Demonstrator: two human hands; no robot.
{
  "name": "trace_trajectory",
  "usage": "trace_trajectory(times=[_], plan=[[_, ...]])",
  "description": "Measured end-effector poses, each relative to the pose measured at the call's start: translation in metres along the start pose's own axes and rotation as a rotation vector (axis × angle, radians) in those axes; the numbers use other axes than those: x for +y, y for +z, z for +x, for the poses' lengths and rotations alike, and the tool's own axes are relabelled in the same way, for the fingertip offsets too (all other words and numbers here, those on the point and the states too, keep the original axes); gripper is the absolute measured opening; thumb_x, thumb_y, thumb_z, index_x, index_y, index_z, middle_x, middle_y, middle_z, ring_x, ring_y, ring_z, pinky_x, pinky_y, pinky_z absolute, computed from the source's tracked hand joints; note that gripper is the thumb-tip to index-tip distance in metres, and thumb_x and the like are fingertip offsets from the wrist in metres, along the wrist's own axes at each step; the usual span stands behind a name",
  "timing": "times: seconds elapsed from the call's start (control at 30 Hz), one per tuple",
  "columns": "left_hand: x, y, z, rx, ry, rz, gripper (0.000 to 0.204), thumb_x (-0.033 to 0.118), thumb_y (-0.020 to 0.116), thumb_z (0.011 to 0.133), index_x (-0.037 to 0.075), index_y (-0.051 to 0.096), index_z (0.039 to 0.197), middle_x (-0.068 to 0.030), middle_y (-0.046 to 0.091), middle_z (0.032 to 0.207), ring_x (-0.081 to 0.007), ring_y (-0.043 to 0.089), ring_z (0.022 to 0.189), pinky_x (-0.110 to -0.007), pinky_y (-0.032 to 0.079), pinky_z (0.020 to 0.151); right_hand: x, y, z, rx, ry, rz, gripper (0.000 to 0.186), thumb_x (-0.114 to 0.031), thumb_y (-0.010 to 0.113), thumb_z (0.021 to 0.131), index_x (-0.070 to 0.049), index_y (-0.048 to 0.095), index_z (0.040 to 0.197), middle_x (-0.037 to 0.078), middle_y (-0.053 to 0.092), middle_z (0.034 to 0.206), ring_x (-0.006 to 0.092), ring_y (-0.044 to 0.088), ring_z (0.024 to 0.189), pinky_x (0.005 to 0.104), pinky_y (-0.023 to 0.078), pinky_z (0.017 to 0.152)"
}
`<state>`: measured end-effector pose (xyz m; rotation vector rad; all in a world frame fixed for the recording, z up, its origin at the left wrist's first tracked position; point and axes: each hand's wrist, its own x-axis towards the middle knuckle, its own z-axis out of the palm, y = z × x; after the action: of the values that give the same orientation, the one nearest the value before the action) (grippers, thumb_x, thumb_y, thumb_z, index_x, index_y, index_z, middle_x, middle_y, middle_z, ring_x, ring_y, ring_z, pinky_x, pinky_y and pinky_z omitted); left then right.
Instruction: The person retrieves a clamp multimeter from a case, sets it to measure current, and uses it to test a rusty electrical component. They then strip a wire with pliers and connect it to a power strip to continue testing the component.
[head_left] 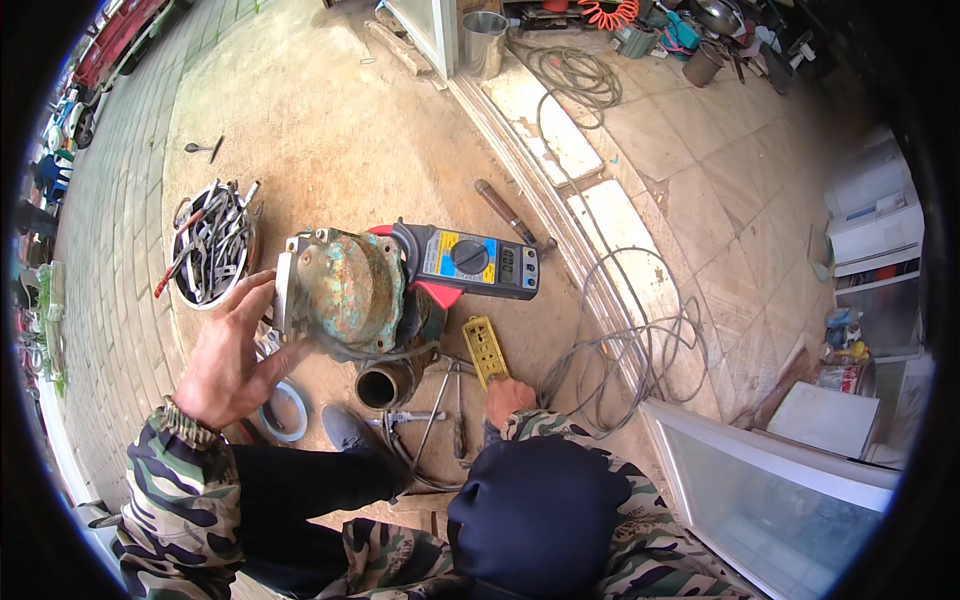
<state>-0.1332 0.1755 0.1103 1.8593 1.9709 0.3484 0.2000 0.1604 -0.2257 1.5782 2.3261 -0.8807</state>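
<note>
A corroded metal pump (350,290), green and rusty, stands on the ground with its pipe mouth facing me. My left hand (235,360) is open against the flat flange on its left side, thumb and fingers apart. On the right my right hand (508,400) has closed around the near end of a yellow power strip (484,348); its fingertips are partly hidden. A dark clamp meter (470,262) with a round dial and small display lies against the pump's right side. Its red jaw is partly behind the pump.
A bucket full of hand tools (212,240) stands to the left. A hammer (505,212) lies beyond the meter, near the door track. Loose cable (640,335) coils across the threshold. Wrenches (405,418) and a steel ring (284,410) lie by my shoe (350,428).
</note>
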Motion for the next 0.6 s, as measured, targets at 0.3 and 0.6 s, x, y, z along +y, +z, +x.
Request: trace_trajectory(times=[0.3,0.6], plan=[[0.003,-0.002,0.002,-0.046,-0.071,-0.059,0.064,0.022,0.086,0.08,-0.006,0.061,0.133,-0.0292,0.056,0.142,-0.0467,0.056,0.131,-0.049,0.046,0.11,0.01,0.014,-0.003,0.113,-0.036,0.044,0.02,-0.021,0.068,0.086,-0.002,0.068,0.083,0.023,0.071,0.071,0.0419,0.073,0.068,0.0522,0.059,0.061],[0.004,-0.003,0.004,-0.057,-0.052,-0.057,0.063,0.025,0.086,0.081,-0.007,0.062,0.13,-0.0319,0.056,0.14,-0.0472,0.056,0.132,-0.049,0.045,0.11,0.015,0.017,-0.003,0.106,-0.062,0.024,0.019,-0.022,0.068,0.085,-0.004,0.072,0.082,0.021,0.071,0.071,0.0409,0.073,0.068,0.0497,0.059,0.059]])
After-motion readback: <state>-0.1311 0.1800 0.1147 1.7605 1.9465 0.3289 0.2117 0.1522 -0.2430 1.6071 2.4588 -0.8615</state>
